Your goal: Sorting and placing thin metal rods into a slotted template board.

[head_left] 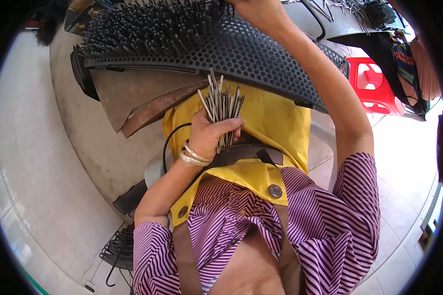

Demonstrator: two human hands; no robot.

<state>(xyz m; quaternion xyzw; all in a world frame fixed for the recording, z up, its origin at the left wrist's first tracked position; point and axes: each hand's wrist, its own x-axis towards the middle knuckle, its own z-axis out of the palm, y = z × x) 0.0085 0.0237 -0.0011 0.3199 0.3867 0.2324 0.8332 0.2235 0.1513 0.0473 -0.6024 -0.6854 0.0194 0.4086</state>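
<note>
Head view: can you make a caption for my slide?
Left hand grips a pin bundle; right hand reaches over a perforated panel.

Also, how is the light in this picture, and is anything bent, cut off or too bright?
Head view: bright daylight, the tiled floor at the right nearly washed out; the fisheye lens bends the black perforated panel into a curve and leaves a dark rim around the picture; the left hand with its bundle of metal pins is sharp; the right hand is cut off by the upper edge.
</note>
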